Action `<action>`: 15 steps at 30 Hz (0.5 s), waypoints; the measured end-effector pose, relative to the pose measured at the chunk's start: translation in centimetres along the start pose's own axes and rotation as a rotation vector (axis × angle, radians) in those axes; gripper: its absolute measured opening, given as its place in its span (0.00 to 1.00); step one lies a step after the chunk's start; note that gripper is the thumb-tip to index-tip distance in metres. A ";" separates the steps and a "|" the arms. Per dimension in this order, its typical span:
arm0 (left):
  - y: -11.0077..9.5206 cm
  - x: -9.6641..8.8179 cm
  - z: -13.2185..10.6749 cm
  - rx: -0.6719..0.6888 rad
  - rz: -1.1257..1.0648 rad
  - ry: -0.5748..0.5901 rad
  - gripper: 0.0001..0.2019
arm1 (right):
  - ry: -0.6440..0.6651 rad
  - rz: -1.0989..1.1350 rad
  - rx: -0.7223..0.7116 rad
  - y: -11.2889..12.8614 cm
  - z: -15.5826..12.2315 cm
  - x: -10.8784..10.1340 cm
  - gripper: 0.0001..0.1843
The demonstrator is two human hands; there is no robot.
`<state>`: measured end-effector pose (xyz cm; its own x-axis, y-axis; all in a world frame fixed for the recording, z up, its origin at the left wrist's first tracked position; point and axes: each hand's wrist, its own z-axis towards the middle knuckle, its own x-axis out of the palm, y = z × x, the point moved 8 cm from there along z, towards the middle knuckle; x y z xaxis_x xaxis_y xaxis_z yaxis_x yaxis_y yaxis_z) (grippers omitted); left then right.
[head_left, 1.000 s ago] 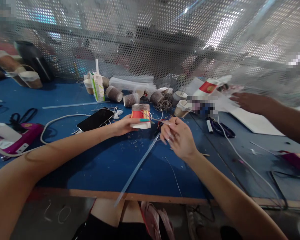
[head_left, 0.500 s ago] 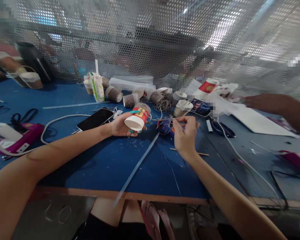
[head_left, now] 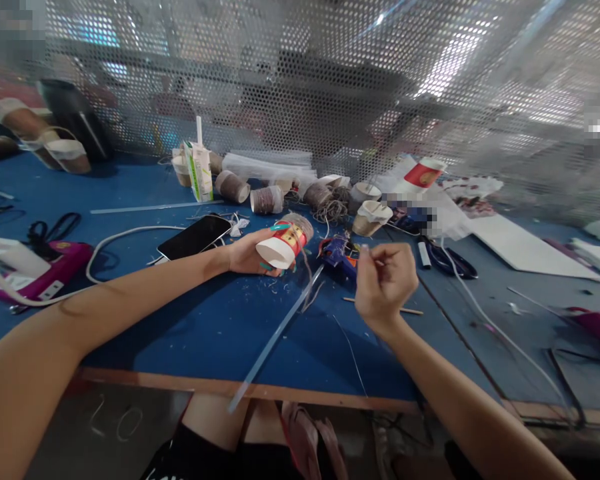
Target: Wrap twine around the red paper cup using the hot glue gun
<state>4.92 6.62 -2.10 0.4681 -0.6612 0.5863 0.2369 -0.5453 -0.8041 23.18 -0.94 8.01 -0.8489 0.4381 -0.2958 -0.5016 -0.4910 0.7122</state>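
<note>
My left hand is closed around a red and white paper cup, tilted with its white end facing me. Brown twine is wound around the cup's far end, and a loose tail of twine hangs down to the table. My right hand is off to the right, fingers curled in and thumb raised; no twine shows in it. Between the hands lies a blue glue gun, with a long translucent glue stick running from it past the table's front edge. A thin wooden stick lies partly behind my right wrist.
Several twine-wrapped cups and a tangle of twine stand behind. A phone, a drink carton and a purple power strip are leftward. Scissors, a white cable and a white board are rightward.
The twine was stretched between the cup and my right hand; now it hangs slack from the cup. My right hand has moved slightly right and down, its pinch released.
</note>
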 end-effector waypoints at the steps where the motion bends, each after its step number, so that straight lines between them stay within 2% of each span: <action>1: 0.0 -0.1 0.1 -0.006 -0.019 0.003 0.27 | -0.048 -0.083 0.020 -0.1 0.5 -0.5 0.14; 3: 0.1 -0.1 0.3 -0.020 -0.037 0.019 0.27 | -0.154 -0.218 -0.009 0.2 1.2 -1.4 0.15; 4: 0.1 -0.1 0.4 -0.024 -0.034 0.026 0.27 | -0.159 -0.246 -0.042 0.6 1.4 -1.5 0.14; 5: 0.2 0.0 0.4 -0.027 -0.026 0.032 0.27 | -0.168 -0.236 -0.092 1.2 1.3 -1.5 0.14; 7: 0.2 0.2 0.4 -0.020 0.001 0.042 0.28 | -0.143 -0.071 -0.198 2.4 0.5 -1.3 0.11; 9: 0.1 0.5 0.3 0.007 0.039 0.042 0.31 | 0.003 0.210 -0.212 3.2 -0.7 -0.3 0.09; 11: 0.0 0.9 0.1 0.029 0.089 0.046 0.34 | 0.255 0.406 -0.101 3.4 -2.1 1.7 0.09; 13: 0.0 1.1 -0.1 0.042 0.132 0.051 0.35 | 0.470 0.498 0.028 3.4 -3.3 3.6 0.11; 15: -0.1 1.3 -0.2 0.056 0.147 0.060 0.35 | 0.577 0.558 0.135 3.3 -4.0 4.6 0.14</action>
<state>5.37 5.67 -1.25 0.4500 -0.7620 0.4657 0.2174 -0.4123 -0.8847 16.96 -3.56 6.52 -0.9387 -0.3193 -0.1298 0.0139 -0.4113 0.9114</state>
